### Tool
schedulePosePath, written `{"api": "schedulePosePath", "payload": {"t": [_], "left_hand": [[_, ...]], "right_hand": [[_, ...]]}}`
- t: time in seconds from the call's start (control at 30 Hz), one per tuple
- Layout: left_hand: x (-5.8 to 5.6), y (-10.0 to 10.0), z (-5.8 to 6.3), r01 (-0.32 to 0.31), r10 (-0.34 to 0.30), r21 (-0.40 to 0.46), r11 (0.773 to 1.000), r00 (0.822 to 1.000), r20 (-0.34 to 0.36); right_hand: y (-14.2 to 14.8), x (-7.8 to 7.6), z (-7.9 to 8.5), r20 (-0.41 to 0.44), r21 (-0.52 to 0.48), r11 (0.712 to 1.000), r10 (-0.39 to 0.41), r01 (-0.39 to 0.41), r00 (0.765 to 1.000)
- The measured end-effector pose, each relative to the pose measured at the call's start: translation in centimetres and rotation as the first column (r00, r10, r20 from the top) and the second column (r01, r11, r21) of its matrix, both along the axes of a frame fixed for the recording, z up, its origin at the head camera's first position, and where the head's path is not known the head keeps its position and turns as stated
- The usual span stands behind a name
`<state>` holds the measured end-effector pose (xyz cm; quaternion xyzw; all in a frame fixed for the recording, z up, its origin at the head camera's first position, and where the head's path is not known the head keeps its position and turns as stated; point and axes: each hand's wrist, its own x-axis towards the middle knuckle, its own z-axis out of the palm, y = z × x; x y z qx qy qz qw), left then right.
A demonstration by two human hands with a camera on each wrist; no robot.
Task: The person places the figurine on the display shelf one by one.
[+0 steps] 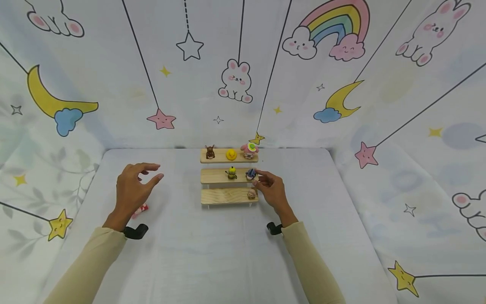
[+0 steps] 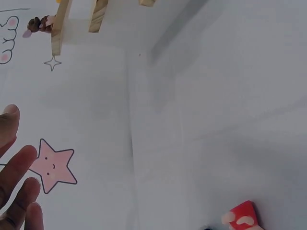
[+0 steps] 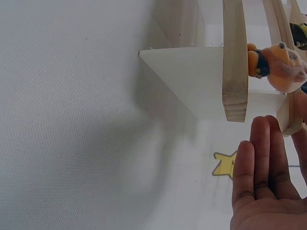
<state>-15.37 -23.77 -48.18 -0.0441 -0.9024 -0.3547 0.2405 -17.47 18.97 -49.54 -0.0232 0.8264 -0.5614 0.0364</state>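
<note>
At the right end of the middle tier of a three-tier wooden display stand [image 1: 212, 196], my right hand [image 1: 272, 188] pinches a small blue-and-white figurine [image 1: 251, 173] between thumb and index finger. The figurine appears to stand on the tier; in the right wrist view it is mostly hidden. My other right fingers [image 3: 260, 158] extend beside the tier ends. My left hand [image 1: 133, 185] hovers over the table left of the stand, thumb and fingers apart and curved, holding nothing. Near its wrist lies a red-and-white figurine [image 2: 244, 215], partly hidden in the head view.
The top tier carries a brown figurine [image 1: 210, 152], a yellow duck [image 1: 231, 154] and a pink figurine [image 1: 249, 150]. A yellow-green figurine [image 1: 231, 173] stands mid-tier. On the bottom tier sits a tan figurine [image 3: 283, 67]. A white cloth [image 1: 197, 253] covers the table.
</note>
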Motion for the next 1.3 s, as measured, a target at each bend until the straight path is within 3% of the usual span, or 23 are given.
{"api": "schedulePosePath", "payload": {"t": [0.77,1.3], "left_hand": [[1.5,-3.9,0.0,-0.088,0.086,0.042,0.995,0.995,0.048],[2.4,-6.5,-1.0,-0.122,0.118,0.005,0.993,0.969,0.215]], "right_hand": [[0.0,-0.2,-0.3,0.017,0.003,1.000,-0.014,0.014,1.000],[0.1,0.0,0.1,0.009,0.021,1.000,0.001,-0.001,1.000]]}}
